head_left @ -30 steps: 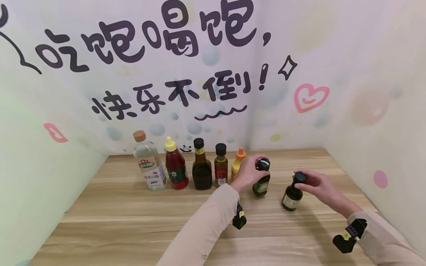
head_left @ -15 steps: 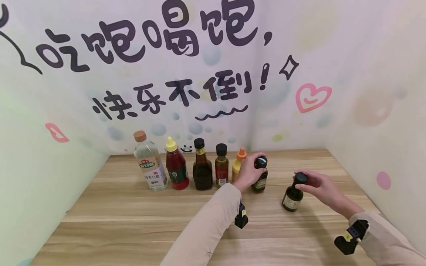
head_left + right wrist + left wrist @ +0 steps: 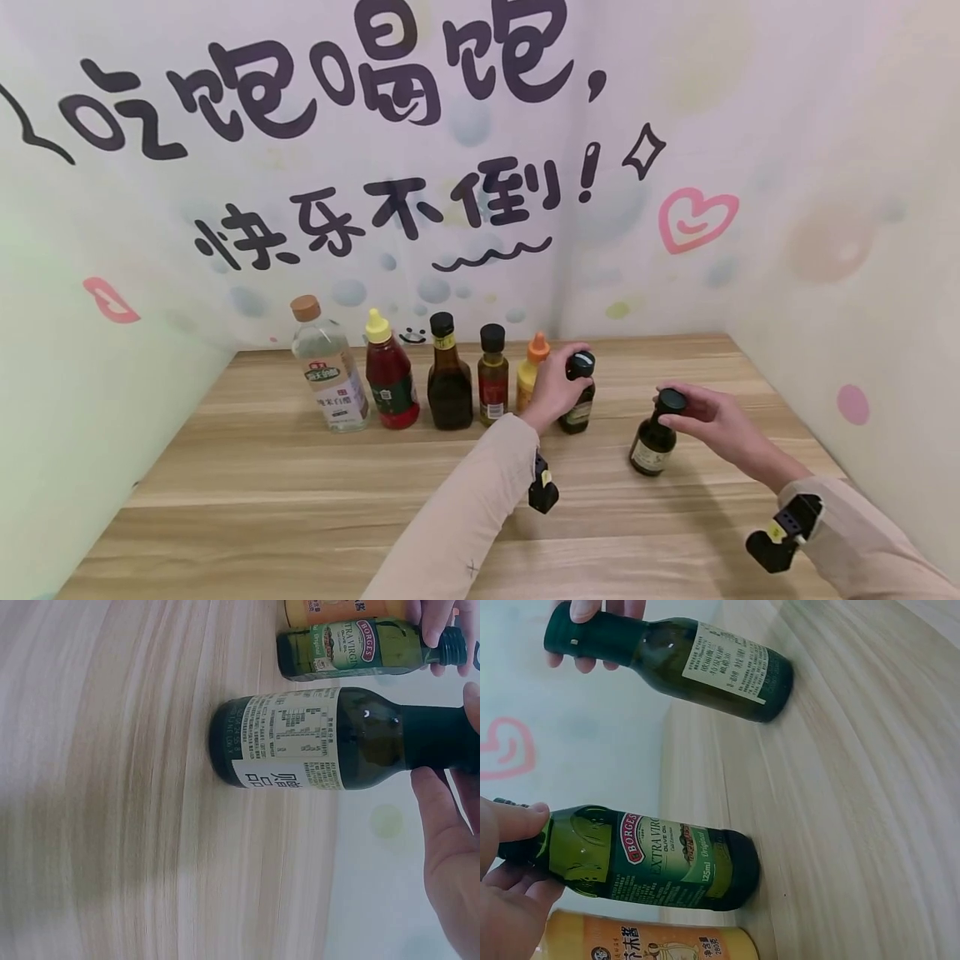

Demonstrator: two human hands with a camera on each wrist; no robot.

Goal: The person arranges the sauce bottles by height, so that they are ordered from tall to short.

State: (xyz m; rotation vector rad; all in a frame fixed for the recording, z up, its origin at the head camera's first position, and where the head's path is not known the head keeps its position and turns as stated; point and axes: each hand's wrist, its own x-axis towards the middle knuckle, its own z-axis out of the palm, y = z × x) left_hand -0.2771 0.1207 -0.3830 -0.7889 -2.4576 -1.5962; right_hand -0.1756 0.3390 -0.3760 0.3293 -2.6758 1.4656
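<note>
My left hand (image 3: 551, 387) grips a green olive oil bottle (image 3: 579, 414) by its neck, just under the dark cap. In the left wrist view the bottle's label reads Borges extra virgin. Right beside it stands a yellow mustard squeeze bottle (image 3: 527, 383) with an orange tip, partly hidden by the left hand. Farther right and nearer the front, my right hand (image 3: 723, 425) pinches the dark neck of a small round dark glass bottle (image 3: 648, 454) between thumb and fingers. A cream label (image 3: 292, 739) wraps this bottle. Both held bottles are upright, with their bases at the table.
Leftward along the back stand a small red-labelled bottle (image 3: 493, 387), a dark sauce bottle (image 3: 451, 392), a red squeeze bottle (image 3: 392, 387) and a clear vinegar bottle (image 3: 330, 375). Behind the wooden table (image 3: 285, 508) hangs a printed cloth (image 3: 630, 75); pale walls close both sides.
My left hand has moved the olive oil bottle left and slightly back, closer to the mustard bottle. My right hand keeps its hold on the dark bottle in place. The head view has shifted slightly.
</note>
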